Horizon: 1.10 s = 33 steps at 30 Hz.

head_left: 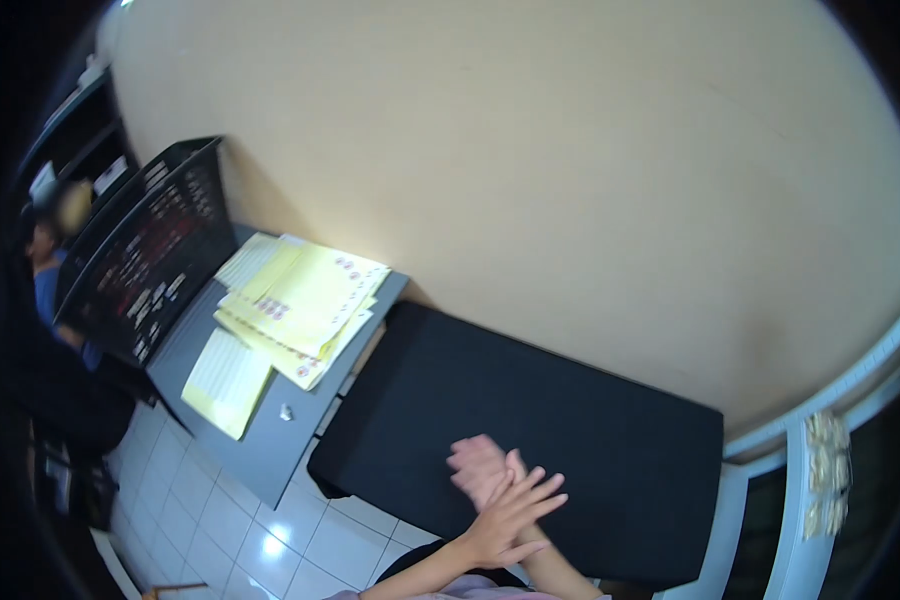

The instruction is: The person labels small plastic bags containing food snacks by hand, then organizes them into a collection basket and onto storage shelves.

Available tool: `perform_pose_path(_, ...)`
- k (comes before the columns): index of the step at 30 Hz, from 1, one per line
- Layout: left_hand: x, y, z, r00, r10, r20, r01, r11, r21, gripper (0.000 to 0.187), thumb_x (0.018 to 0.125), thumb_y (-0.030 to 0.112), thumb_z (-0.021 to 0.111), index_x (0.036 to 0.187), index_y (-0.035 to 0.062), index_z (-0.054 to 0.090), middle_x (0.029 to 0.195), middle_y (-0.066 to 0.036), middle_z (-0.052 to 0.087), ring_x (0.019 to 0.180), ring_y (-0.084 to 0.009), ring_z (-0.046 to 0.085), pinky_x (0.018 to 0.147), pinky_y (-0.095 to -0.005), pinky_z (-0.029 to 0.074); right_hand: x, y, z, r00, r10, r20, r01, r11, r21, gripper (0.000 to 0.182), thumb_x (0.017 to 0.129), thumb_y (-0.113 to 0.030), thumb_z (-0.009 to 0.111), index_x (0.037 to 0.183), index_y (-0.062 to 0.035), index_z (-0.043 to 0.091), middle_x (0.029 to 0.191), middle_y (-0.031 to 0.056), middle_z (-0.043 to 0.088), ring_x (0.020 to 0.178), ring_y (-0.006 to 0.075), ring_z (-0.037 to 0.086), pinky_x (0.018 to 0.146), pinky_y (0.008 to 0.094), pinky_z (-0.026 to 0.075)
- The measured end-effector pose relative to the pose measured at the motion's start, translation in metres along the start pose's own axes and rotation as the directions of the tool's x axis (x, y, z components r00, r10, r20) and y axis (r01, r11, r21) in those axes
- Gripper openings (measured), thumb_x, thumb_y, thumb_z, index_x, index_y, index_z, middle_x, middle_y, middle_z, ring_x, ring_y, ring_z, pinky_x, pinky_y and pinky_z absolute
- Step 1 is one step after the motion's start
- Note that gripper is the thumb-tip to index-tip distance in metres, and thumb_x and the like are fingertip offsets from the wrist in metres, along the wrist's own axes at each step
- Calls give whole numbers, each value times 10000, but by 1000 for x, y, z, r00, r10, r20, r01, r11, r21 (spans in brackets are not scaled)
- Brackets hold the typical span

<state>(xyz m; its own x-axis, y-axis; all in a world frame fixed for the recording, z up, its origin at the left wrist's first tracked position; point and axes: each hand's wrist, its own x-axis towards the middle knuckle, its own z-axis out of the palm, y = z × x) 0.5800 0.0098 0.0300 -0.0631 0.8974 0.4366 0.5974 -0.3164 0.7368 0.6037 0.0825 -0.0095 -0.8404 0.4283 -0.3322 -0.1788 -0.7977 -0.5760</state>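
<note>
Over the front edge of a black-covered table [610, 440], my two forearms cross. My left hand [507, 522] reaches in from the lower left and lies across my right wrist, its fingers spread and its thumb apart. My right hand [480, 468] points up and to the left, slightly blurred, with its fingers apart and nothing visible in it. Part of the right wrist is hidden under the left hand.
Yellow printed sheets [305, 300] and a small whitish item [286, 412] lie on a grey table [260, 450]. A black crate [150, 260] stands behind them. A person in blue [48, 290] is at the far left. Packets [826, 470] hang at right.
</note>
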Motion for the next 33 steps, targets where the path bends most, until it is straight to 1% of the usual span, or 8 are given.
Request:
perform_pose_path(4,-39,-40,-26,966,154,-207,-100,963,249,632,670,543,555,1140,121,527,1267,-123,414,1241,-288,280,1024,-466,59,14,32,20,768,99,633,-183,981,69,731,839,-598,123,1295,-45,267,1330,166,290,1226,265,279,1012,373,182)
perform_pose_path(10,-80,-49,-98,736,-184,-651,164,982,-93,757,748,570,446,1307,89,275,1396,-122,165,1294,-284,131,1032,-429,76,-18,45,125,639,-186,747,592,738,-323,884,753,-712,152,1359,-78,39,1403,190,8,1300,321,27,1023,452,-41)
perform_pose_path(12,-89,-37,-118,508,-694,-510,-16,584,-811,714,834,530,344,1347,75,145,1412,-108,104,1294,-277,125,1023,-419,181,-15,59,150,300,-74,951,940,192,-282,696,809,-586,319,1264,-63,370,1386,205,128,1298,321,91,1017,455,-60)
perform_pose_path(15,-139,-54,-138,961,-135,-240,-245,-24,-969,632,875,488,274,1356,113,110,1407,-93,141,1275,-258,198,1010,-410,218,-1,112,178,173,78,982,978,-130,-162,530,776,-450,483,1188,-117,486,1318,124,345,1273,248,228,1026,459,42)
perform_pose_path(20,-184,0,-203,715,-696,71,342,259,-903,678,839,600,178,1354,160,158,1401,-85,158,1271,-229,210,1015,-425,194,20,188,206,-64,-222,973,962,-273,1,425,831,-489,376,1026,-193,611,1134,15,547,1168,168,396,1043,419,57)
perform_pose_path(21,-173,20,-212,318,-947,32,516,144,-844,708,833,612,154,1351,131,163,1401,-87,155,1275,-225,194,1013,-430,193,26,204,210,-42,-248,968,955,-294,-34,450,814,-530,366,1028,-213,603,1153,-14,534,1166,181,393,1047,414,47)
perform_pose_path(26,-309,6,-275,867,-461,-190,129,575,-808,996,723,747,117,1313,-55,148,1355,-191,220,1232,-256,280,984,-398,241,67,238,227,222,-426,877,836,-380,-396,399,802,-455,424,1076,-196,555,1184,105,472,1168,269,363,1025,472,91)
perform_pose_path(33,-401,-21,-311,654,-706,-273,76,420,-904,683,838,539,324,1213,-31,309,972,-130,525,926,-201,514,826,-318,374,111,239,257,483,-585,652,581,-343,-738,373,706,-18,555,1070,-3,472,782,100,567,861,251,520,980,465,218)
